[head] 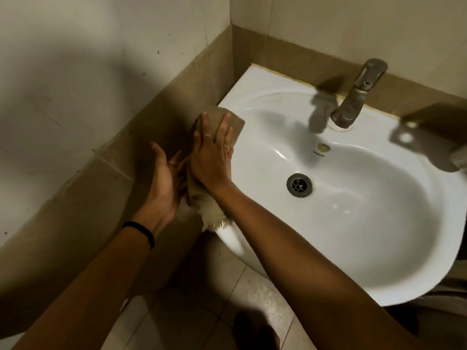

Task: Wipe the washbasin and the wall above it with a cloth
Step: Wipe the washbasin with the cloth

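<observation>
Two bare hands work at the left rim of the basin (265,102), a white one fixed in a corner. The right hand (211,157) lies flat, palm down, on the cloth (233,122), its fingers (225,130) spread and pressed onto the fabric rather than pinching it. This grip pins the cloth against the rim, close to the tile band (161,122). The cloth is brown and folded; its far end shows past the fingertips on the rim, and its near end hangs off the rim's edge under the wrist, ending in a pale fringe (214,222).

The left hand (164,180) sits just beside the right, between the cloth and the tiles, palm turned toward the cloth. Its fingers are loosely open. They look to touch the hanging side of the cloth, but whether they hold it cannot be told, as the right hand hides the contact. A thin ring shows on one left finger, and rings show on the right hand too. A black band (141,231) circles the left wrist.

A dull metal tap (358,94) stands at the back of the basin, well apart from the hands. The drain (299,185) lies in the bowl, with a small overflow hole (323,147) between it and the tap. Pale walls (75,59) rise above the tile band, marked with dark specks. Floor tiles (192,319) show below the forearms.
</observation>
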